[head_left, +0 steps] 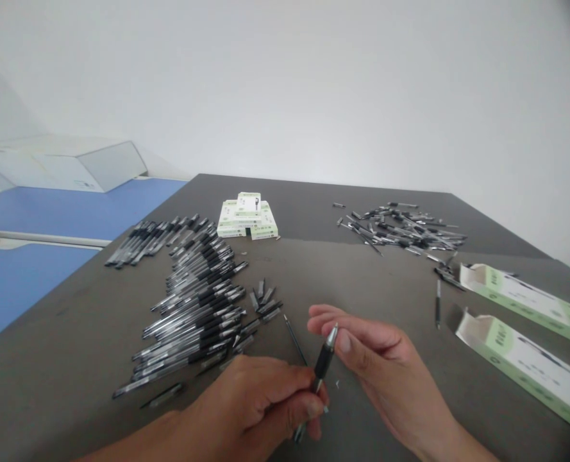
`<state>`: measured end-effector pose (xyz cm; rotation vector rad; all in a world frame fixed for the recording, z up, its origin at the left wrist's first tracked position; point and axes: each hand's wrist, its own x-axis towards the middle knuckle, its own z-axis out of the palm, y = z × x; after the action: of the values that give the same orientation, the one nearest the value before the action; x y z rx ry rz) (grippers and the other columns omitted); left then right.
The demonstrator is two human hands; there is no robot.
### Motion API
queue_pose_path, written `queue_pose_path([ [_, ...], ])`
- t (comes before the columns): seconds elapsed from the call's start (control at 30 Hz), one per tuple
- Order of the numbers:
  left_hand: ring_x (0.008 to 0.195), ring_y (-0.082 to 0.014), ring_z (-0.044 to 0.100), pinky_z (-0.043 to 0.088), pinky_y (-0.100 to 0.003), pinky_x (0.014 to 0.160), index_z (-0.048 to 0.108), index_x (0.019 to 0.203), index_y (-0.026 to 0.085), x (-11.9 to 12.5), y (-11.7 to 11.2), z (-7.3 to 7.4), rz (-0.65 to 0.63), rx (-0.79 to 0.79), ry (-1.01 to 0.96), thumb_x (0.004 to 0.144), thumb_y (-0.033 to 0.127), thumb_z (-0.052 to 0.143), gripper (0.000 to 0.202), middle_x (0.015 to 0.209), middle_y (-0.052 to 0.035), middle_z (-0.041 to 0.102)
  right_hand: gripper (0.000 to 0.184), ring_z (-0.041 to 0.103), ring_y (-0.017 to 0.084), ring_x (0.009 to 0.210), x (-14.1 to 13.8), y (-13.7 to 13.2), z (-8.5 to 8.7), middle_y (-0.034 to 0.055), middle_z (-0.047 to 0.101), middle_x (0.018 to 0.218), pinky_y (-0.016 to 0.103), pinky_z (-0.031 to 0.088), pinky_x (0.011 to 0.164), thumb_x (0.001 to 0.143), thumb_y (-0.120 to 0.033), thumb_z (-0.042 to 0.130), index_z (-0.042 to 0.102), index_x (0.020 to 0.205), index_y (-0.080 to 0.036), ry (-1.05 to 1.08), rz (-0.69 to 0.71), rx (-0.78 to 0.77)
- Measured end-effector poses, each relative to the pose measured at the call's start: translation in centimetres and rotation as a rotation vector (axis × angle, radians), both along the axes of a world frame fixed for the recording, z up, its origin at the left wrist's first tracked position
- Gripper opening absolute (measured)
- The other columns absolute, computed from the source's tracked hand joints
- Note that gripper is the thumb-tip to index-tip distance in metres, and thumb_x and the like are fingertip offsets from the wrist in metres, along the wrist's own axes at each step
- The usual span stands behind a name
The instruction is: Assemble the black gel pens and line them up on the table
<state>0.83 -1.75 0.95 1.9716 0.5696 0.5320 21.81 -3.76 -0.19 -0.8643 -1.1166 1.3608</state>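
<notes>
My left hand (270, 404) is wrapped round the clear barrel of a gel pen (323, 360), which has a black grip and points up and away from me. Thumb and fingers of my right hand (381, 359) close in at its silver cone tip, the thumb beside it and the fingers behind. Past the left knuckles, a thin dark rod (295, 339) with a pointed end shows partly; my hand hides its lower end. Left of my hands lies a long pile of capped pens (198, 314). Several loose black caps (265, 300) lie beside that pile.
Small white-and-green boxes (247, 221) are stacked at the back. Uncapped pens (404, 228) form a loose heap at the back right. Two opened pen boxes (529, 366) lie at the right. A white carton (68, 163) rests on a blue surface (34, 276) at left.
</notes>
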Motion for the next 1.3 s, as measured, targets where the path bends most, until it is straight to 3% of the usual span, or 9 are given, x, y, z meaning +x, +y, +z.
queue_pose_path([
  [0.23,0.071,-0.0110,0.067,0.049,-0.015,0.066,0.075,0.095,0.016,-0.1,-0.4,0.2,-0.013,-0.022,0.018,0.116,0.045,0.041,0.049,0.090,-0.0057,0.077,0.017,0.068,0.028,0.133,0.3,-0.2,0.8,0.0035,0.087,0.111,0.049,0.057,0.112,0.101,-0.048,0.074,0.088,0.105,-0.040,-0.143,0.049,0.077],
  [0.37,0.070,-0.0109,0.066,0.048,-0.016,0.065,0.075,0.095,0.017,-0.2,-0.3,0.4,-0.024,0.010,0.013,0.116,0.046,0.041,0.050,0.088,-0.0048,0.077,0.015,0.071,0.027,0.125,0.4,-0.3,0.9,0.0038,0.088,0.104,0.044,0.060,0.107,0.100,-0.044,0.076,0.089,0.105,-0.039,-0.195,0.002,0.113],
  [0.57,0.066,-0.0090,0.065,0.047,-0.014,0.064,0.074,0.094,0.016,-0.1,-0.1,0.4,-0.014,-0.002,0.014,0.116,0.040,0.042,0.045,0.080,-0.0013,0.072,0.010,0.076,0.025,0.110,0.1,-0.1,0.4,0.0040,0.087,0.094,0.037,0.065,0.093,0.093,-0.045,0.084,0.090,0.095,-0.038,-0.112,-0.076,0.061],
  [0.83,0.084,-0.0122,0.073,0.050,-0.015,0.078,0.073,0.094,0.017,-0.5,-0.4,0.3,-0.025,0.088,0.026,0.117,0.043,0.038,0.049,0.091,-0.0044,0.078,0.013,0.075,0.021,0.115,0.7,-0.3,1.3,-0.0035,0.088,0.102,0.038,0.059,0.107,0.099,-0.038,0.078,0.088,0.105,-0.044,-0.248,-0.021,0.224],
  [0.97,0.084,-0.0119,0.073,0.049,-0.015,0.080,0.072,0.091,0.017,-0.6,-0.3,0.6,-0.049,0.116,0.021,0.117,0.043,0.036,0.052,0.091,-0.0043,0.079,0.014,0.076,0.021,0.112,0.8,-0.1,1.4,-0.0053,0.088,0.100,0.036,0.061,0.102,0.099,-0.037,0.079,0.087,0.106,-0.046,-0.255,-0.060,0.282],
  [1.17,0.088,-0.0139,0.073,0.050,-0.017,0.081,0.074,0.100,0.016,-0.3,0.1,0.2,-0.058,0.146,0.010,0.117,0.040,0.038,0.046,0.094,-0.0059,0.079,0.011,0.079,0.019,0.101,0.7,-0.3,0.8,-0.0037,0.088,0.091,0.033,0.062,0.098,0.098,-0.041,0.079,0.088,0.105,-0.042,-0.268,-0.047,0.356],
  [1.3,0.087,-0.0118,0.072,0.049,-0.015,0.081,0.074,0.098,0.016,-0.4,0.0,0.2,-0.043,0.113,-0.049,0.115,0.029,0.046,0.035,0.094,-0.0036,0.078,0.020,0.080,0.015,0.096,1.9,0.5,0.3,-0.0042,0.088,0.102,0.023,0.062,0.086,0.105,-0.046,0.069,0.084,0.118,-0.045,-0.303,-0.259,0.289],
])
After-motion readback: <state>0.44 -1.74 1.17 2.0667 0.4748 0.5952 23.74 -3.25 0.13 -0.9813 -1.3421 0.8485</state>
